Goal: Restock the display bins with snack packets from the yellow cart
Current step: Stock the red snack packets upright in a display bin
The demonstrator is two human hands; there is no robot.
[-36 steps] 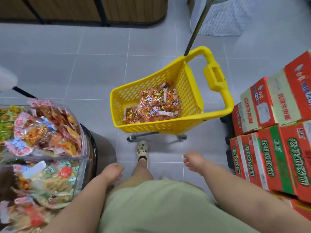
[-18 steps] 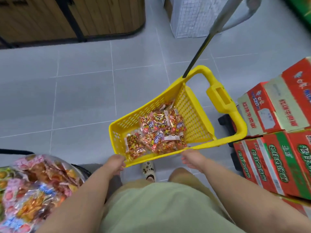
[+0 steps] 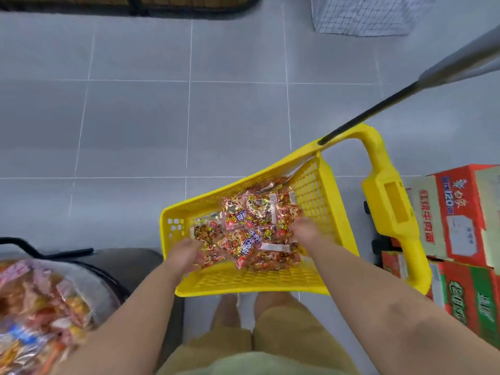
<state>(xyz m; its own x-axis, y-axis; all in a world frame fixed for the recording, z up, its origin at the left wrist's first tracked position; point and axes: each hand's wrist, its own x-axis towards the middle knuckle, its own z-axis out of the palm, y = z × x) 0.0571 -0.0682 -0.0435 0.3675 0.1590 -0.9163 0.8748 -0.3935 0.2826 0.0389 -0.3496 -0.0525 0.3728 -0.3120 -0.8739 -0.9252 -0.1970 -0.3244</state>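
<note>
Grey tiled floor [image 3: 135,125] of a shop aisle, head view, looking straight down past the person's shorts. The yellow cart [image 3: 243,286] stands just ahead of the knees, its handle [image 3: 392,212] to the right, beside stacked red-and-green boxes [image 3: 460,226]. A dark pole [image 3: 365,117] crosses above its far corner. The packets [image 3: 251,223], clear wrappers with red and gold contents, lie in a loose heap on the cart floor. Both arms reach down into the cart. The left hand [image 3: 186,253] rests on the near-left edge of the heap and the right hand [image 3: 305,231] on its right side, so the heap lies between them. The fingers of both point downward, their tips blurred and lost among the wrappers; whether they are spread or already closed on packets cannot be told. A bin [image 3: 40,315] full of mixed packets shows at lower left, near the left forearm. Step in hand, as judged: gathering a handful. Done well, the two hands would sweep inward from opposite sides and close under the heap rather than on top of it, since slick wrappers probably slide from a top pinch. A modest load is safer than a large one, because packets dropped during the turn to the left would land on the floor between cart and bin.
</note>
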